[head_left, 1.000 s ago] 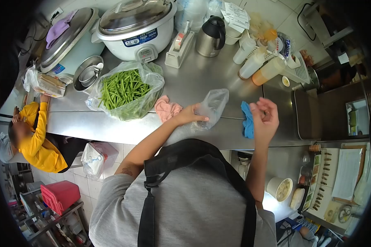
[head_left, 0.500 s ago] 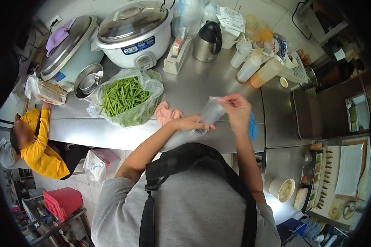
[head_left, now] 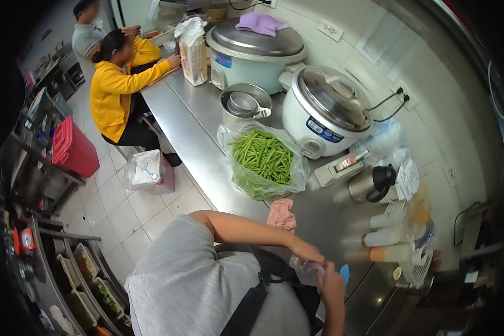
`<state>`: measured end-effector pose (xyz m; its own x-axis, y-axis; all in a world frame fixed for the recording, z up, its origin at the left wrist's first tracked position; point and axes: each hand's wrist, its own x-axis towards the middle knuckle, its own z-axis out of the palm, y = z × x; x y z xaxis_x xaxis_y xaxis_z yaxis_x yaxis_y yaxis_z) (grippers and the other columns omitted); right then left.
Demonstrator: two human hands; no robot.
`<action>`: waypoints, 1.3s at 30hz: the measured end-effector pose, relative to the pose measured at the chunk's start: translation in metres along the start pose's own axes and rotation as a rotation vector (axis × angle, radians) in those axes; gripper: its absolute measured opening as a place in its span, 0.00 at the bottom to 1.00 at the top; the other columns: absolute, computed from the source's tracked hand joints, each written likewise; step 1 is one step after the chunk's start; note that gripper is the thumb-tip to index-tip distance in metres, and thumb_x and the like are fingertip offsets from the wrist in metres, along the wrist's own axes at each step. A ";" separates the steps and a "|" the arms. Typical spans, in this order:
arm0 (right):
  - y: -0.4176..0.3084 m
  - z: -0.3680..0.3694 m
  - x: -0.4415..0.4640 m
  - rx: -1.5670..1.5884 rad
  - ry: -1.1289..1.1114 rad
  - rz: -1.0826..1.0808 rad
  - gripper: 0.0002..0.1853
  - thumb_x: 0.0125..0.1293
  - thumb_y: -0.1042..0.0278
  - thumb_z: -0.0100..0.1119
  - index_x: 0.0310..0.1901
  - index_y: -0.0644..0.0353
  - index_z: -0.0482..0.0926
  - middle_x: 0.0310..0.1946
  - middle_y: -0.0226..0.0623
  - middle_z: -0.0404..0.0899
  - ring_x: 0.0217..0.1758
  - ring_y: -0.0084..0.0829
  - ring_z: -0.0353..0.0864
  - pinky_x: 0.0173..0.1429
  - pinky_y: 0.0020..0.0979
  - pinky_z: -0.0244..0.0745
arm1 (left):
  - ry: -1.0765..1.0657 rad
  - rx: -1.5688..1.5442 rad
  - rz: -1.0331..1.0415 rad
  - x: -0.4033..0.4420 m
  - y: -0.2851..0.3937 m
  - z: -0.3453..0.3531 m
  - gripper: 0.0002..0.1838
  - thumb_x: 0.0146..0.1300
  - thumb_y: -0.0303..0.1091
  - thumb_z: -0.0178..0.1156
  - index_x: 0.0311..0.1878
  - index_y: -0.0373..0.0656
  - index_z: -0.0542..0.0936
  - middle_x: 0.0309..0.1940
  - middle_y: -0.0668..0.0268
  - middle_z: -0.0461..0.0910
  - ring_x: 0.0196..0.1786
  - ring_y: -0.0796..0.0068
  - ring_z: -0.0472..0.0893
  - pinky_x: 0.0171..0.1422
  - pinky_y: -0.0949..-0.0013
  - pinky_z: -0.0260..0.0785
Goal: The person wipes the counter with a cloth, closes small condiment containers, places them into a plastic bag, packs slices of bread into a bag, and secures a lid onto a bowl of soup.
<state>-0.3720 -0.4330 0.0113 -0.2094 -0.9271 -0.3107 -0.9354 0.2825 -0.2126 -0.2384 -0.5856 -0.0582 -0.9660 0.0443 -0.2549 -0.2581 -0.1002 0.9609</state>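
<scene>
Low on the right, over the counter's front edge, my left hand [head_left: 307, 251] and my right hand [head_left: 331, 283] are close together. Between them is a small clear plastic bag [head_left: 309, 269], gripped by both; my left fingers are partly hidden behind it. A pink cloth [head_left: 281, 214] lies crumpled on the counter near my left forearm. Just past my right hand shows a bit of blue cloth [head_left: 345, 274]. Farther off, a large open plastic bag [head_left: 238, 183] is full of green beans [head_left: 263, 154].
Two rice cookers [head_left: 322, 106], nested metal bowls [head_left: 245, 103], a tape dispenser [head_left: 341, 168], a steel jug [head_left: 367, 185] and squeeze bottles [head_left: 389, 253] stand on the steel counter [head_left: 179, 120]. A person in a yellow top [head_left: 115, 95] sits at its far end; another stands behind. A red bin [head_left: 75, 147] is at left.
My view has swung to the left, so things appear shifted right. My hands have come closer together, and the small bag is now bunched between them instead of stretched out upright.
</scene>
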 end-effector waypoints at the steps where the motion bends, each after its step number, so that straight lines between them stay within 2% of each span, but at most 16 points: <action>1: 0.006 0.002 0.000 0.126 -0.033 -0.050 0.09 0.67 0.62 0.60 0.43 0.56 0.77 0.32 0.44 0.80 0.37 0.42 0.79 0.44 0.36 0.72 | 0.017 0.100 0.205 0.005 -0.011 0.000 0.19 0.74 0.43 0.46 0.43 0.38 0.81 0.45 0.61 0.78 0.51 0.68 0.75 0.61 0.65 0.64; 3: 0.017 0.006 -0.002 0.387 -0.107 -0.141 0.13 0.71 0.57 0.57 0.36 0.59 0.76 0.27 0.42 0.79 0.30 0.38 0.78 0.39 0.30 0.71 | 0.041 0.305 0.602 0.022 -0.044 0.003 0.18 0.73 0.42 0.49 0.42 0.38 0.82 0.44 0.61 0.76 0.52 0.68 0.73 0.61 0.66 0.63; 6: 0.057 0.015 0.003 0.847 -0.230 -0.130 0.20 0.76 0.53 0.50 0.30 0.60 0.73 0.26 0.35 0.76 0.30 0.30 0.76 0.41 0.29 0.70 | 0.013 0.048 0.633 0.010 -0.030 0.004 0.15 0.71 0.41 0.53 0.40 0.40 0.83 0.45 0.62 0.76 0.54 0.70 0.71 0.61 0.67 0.62; 9: 0.076 0.021 0.008 1.096 -0.264 -0.041 0.23 0.77 0.50 0.46 0.27 0.59 0.69 0.26 0.31 0.74 0.32 0.27 0.75 0.44 0.32 0.72 | 0.066 0.005 0.557 0.007 -0.022 -0.004 0.12 0.69 0.39 0.58 0.38 0.41 0.84 0.45 0.64 0.76 0.53 0.70 0.71 0.60 0.66 0.62; 12: 0.083 0.028 0.011 1.205 -0.185 -0.170 0.24 0.77 0.49 0.45 0.26 0.57 0.67 0.24 0.32 0.71 0.31 0.30 0.75 0.47 0.36 0.74 | 0.198 0.276 0.530 0.004 -0.013 -0.012 0.09 0.66 0.38 0.60 0.38 0.42 0.84 0.45 0.66 0.77 0.52 0.68 0.72 0.57 0.66 0.64; 15: 0.083 0.030 0.016 1.248 -0.106 -0.110 0.25 0.77 0.47 0.42 0.24 0.54 0.63 0.21 0.32 0.67 0.28 0.31 0.74 0.44 0.40 0.77 | 0.505 0.779 0.568 -0.011 0.010 -0.019 0.07 0.63 0.37 0.63 0.37 0.44 0.84 0.41 0.66 0.76 0.50 0.65 0.74 0.52 0.65 0.67; 18: 0.070 0.032 0.020 1.619 -0.138 -0.122 0.24 0.75 0.44 0.41 0.24 0.51 0.61 0.19 0.31 0.64 0.24 0.32 0.72 0.37 0.41 0.77 | 0.647 0.838 0.665 0.005 0.004 -0.027 0.08 0.59 0.37 0.65 0.38 0.44 0.85 0.37 0.65 0.75 0.45 0.60 0.77 0.45 0.64 0.71; 21: 0.023 0.029 0.018 1.869 -0.470 -0.243 0.22 0.75 0.46 0.39 0.25 0.50 0.61 0.18 0.30 0.63 0.21 0.30 0.69 0.30 0.38 0.74 | 0.763 0.779 0.656 0.006 0.026 -0.032 0.08 0.60 0.33 0.65 0.40 0.41 0.85 0.37 0.66 0.79 0.40 0.67 0.82 0.42 0.67 0.74; 24: -0.014 0.047 0.032 2.251 -0.913 -0.467 0.19 0.75 0.51 0.42 0.27 0.50 0.63 0.17 0.27 0.62 0.19 0.27 0.66 0.27 0.32 0.69 | 0.621 0.134 0.685 -0.003 0.060 -0.002 0.09 0.61 0.29 0.61 0.44 0.39 0.84 0.36 0.65 0.83 0.41 0.74 0.84 0.44 0.72 0.75; 27: 0.020 0.070 0.049 2.098 -0.343 -0.358 0.17 0.75 0.56 0.47 0.28 0.52 0.68 0.18 0.25 0.66 0.18 0.22 0.66 0.25 0.27 0.65 | 0.314 -0.356 0.530 0.008 0.052 0.011 0.10 0.62 0.25 0.58 0.44 0.38 0.85 0.35 0.64 0.85 0.43 0.78 0.83 0.48 0.73 0.75; 30: 0.037 0.033 0.050 1.515 0.031 0.055 0.13 0.74 0.60 0.54 0.34 0.58 0.78 0.21 0.23 0.70 0.19 0.18 0.66 0.25 0.22 0.63 | 0.456 0.448 0.742 -0.012 0.042 -0.004 0.08 0.58 0.33 0.65 0.41 0.48 0.88 0.33 0.75 0.84 0.44 0.77 0.77 0.54 0.67 0.64; 31: 0.042 0.032 0.051 1.444 0.030 0.020 0.12 0.73 0.60 0.55 0.38 0.60 0.80 0.22 0.24 0.72 0.20 0.17 0.67 0.25 0.21 0.64 | 0.507 0.737 0.769 -0.017 0.035 -0.009 0.09 0.57 0.35 0.67 0.41 0.51 0.88 0.32 0.77 0.84 0.45 0.77 0.75 0.54 0.66 0.61; 33: 0.052 0.037 0.048 1.304 0.027 -0.039 0.13 0.72 0.62 0.58 0.47 0.64 0.83 0.25 0.24 0.76 0.22 0.15 0.68 0.26 0.19 0.66 | 0.452 0.894 0.724 -0.020 0.020 -0.009 0.08 0.55 0.38 0.68 0.39 0.54 0.88 0.30 0.80 0.82 0.45 0.75 0.72 0.54 0.66 0.56; 34: 0.050 0.039 0.045 1.352 0.037 0.023 0.14 0.72 0.62 0.58 0.49 0.65 0.82 0.27 0.25 0.76 0.23 0.15 0.69 0.27 0.19 0.67 | 0.419 0.969 0.702 -0.018 0.012 -0.008 0.08 0.54 0.40 0.69 0.37 0.55 0.88 0.29 0.81 0.81 0.46 0.75 0.71 0.53 0.66 0.54; 36: 0.033 0.044 0.037 1.448 0.070 0.140 0.17 0.71 0.63 0.59 0.54 0.66 0.81 0.29 0.26 0.77 0.25 0.15 0.71 0.29 0.19 0.71 | 0.556 0.870 0.662 -0.010 -0.004 -0.009 0.06 0.54 0.38 0.68 0.36 0.54 0.87 0.28 0.79 0.80 0.43 0.75 0.71 0.53 0.66 0.56; 39: -0.001 0.047 0.029 1.668 0.358 0.222 0.16 0.72 0.64 0.58 0.53 0.68 0.81 0.32 0.29 0.78 0.28 0.14 0.72 0.31 0.20 0.74 | 0.751 0.668 0.576 -0.003 -0.011 -0.007 0.05 0.55 0.36 0.66 0.34 0.52 0.85 0.27 0.76 0.79 0.38 0.73 0.73 0.48 0.67 0.60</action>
<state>-0.3639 -0.4484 -0.0408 -0.5489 -0.7769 -0.3086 0.3530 0.1192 -0.9280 -0.2326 -0.5911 -0.0684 -0.7619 -0.4611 0.4549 0.0676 0.6418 0.7639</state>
